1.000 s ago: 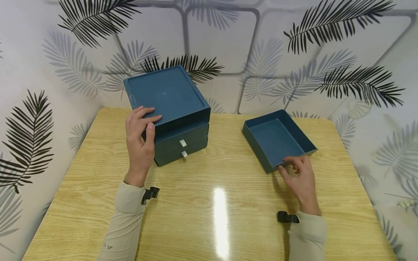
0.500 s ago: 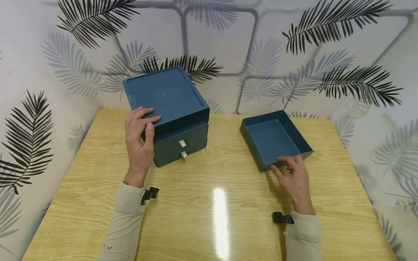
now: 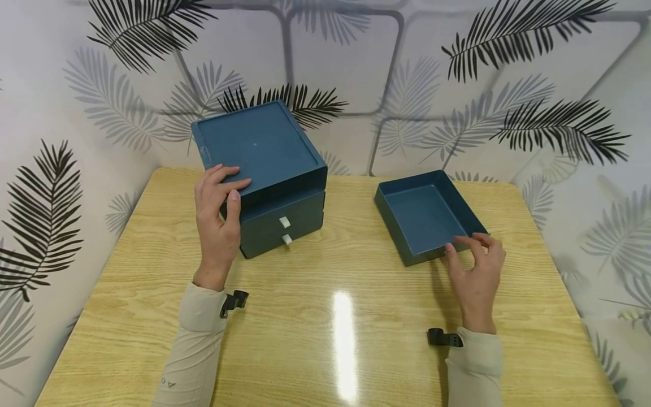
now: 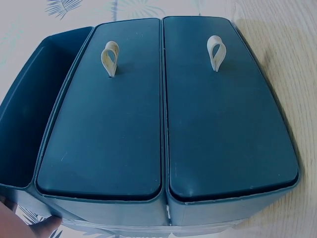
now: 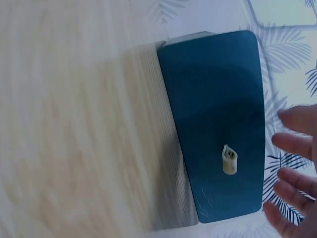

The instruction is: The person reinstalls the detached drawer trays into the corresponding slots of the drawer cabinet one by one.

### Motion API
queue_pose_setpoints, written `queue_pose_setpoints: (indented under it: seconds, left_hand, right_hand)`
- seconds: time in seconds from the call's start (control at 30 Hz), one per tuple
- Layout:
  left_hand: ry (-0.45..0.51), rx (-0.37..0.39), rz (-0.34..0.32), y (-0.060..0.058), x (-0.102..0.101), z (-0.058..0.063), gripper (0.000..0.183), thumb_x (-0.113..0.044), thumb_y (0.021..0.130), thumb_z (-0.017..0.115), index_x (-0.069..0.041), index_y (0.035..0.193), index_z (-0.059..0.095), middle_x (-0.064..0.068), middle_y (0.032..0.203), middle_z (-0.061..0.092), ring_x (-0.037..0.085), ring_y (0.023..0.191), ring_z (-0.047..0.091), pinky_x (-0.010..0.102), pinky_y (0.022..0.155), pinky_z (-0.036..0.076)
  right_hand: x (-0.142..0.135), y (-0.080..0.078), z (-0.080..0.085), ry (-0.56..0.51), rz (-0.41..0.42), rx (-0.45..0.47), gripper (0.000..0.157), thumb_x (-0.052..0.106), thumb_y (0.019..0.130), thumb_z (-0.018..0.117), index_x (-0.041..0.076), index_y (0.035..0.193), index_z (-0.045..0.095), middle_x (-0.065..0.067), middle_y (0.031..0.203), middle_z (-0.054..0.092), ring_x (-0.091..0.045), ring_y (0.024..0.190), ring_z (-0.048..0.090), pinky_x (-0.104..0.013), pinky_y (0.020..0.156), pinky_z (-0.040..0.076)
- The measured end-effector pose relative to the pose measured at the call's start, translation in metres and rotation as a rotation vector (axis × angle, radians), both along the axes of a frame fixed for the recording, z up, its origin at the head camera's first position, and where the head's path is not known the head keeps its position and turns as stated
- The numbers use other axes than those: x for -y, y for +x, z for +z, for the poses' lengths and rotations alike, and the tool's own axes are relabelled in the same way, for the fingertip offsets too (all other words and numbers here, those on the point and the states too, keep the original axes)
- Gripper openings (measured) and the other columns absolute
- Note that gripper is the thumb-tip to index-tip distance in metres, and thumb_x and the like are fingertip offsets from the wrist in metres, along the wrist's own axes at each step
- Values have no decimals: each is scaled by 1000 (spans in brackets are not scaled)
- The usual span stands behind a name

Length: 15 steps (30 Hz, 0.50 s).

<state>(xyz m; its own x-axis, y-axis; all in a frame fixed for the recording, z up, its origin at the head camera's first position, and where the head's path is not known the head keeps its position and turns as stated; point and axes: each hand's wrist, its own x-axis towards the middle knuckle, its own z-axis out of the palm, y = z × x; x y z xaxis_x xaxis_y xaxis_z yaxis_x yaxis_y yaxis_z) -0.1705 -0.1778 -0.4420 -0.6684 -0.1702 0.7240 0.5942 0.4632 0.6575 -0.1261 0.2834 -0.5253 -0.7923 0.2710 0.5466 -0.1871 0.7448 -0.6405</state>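
Note:
A dark blue drawer cabinet (image 3: 259, 144) stands at the back left of the table. Its top slot gapes, while two drawers with pale loop tabs (image 4: 216, 52) fill the slots below. My left hand (image 3: 216, 226) rests on its front left corner, fingers lying over the top and thumb at the front edge. To the right, a loose blue drawer (image 3: 424, 217) lies open side up. Beside its near right rim is my right hand (image 3: 478, 277), fingertips at the rim in the head view. The right wrist view shows those fingers parted, beyond the drawer front (image 5: 213, 99) and its loop tab (image 5: 229, 161).
The wood-grain table (image 3: 300, 345) lies under both pieces, with a bright light streak (image 3: 344, 345) in front. Leaf-patterned sheeting (image 3: 346, 62) rises behind and at both sides. Each sleeve cuff bears a small black wrist camera (image 3: 442, 337).
The loose drawer first shifted slightly left with my right hand at its front rim. Afterwards that hand moved right along the rim, its fingers spreading. My left hand and the cabinet have stayed put.

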Motion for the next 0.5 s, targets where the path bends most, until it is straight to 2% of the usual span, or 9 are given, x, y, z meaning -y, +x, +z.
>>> queue_pose_setpoints:
  seconds: [0.1, 0.2, 0.33, 0.5]
  left_hand:
    - [0, -1, 0, 0, 0, 0, 37, -30, 109, 49, -10, 117, 79, 13, 139, 66, 23, 148, 43, 45, 130, 23]
    - [0, -2, 0, 0, 0, 0, 37, -30, 109, 49, -10, 117, 79, 13, 139, 66, 24, 148, 43, 45, 130, 23]
    - [0, 0, 1, 0, 0, 0, 36, -29, 109, 49, -10, 117, 79, 13, 139, 66, 23, 148, 42, 45, 130, 23]
    - [-2, 3, 0, -1, 0, 0, 35, -27, 109, 49, -10, 117, 79, 13, 139, 65, 23, 148, 42, 45, 130, 23]
  right_hand:
    - [-5, 0, 0, 16, -40, 53, 34, 17, 95, 76, 0, 124, 73, -27, 151, 48, -48, 140, 40, -68, 105, 40]
    - [-9, 0, -1, 44, -43, 110, 39, 18, 94, 76, 1, 129, 70, -26, 160, 40, -50, 149, 33, -72, 114, 33]
    - [-12, 1, -3, 65, -22, 127, 39, 18, 89, 81, 0, 122, 71, -31, 162, 35, -53, 152, 27, -73, 121, 24]
    - [-13, 1, -5, 80, 7, 109, 37, 20, 82, 86, 2, 112, 71, -31, 162, 35, -54, 153, 26, -73, 122, 19]
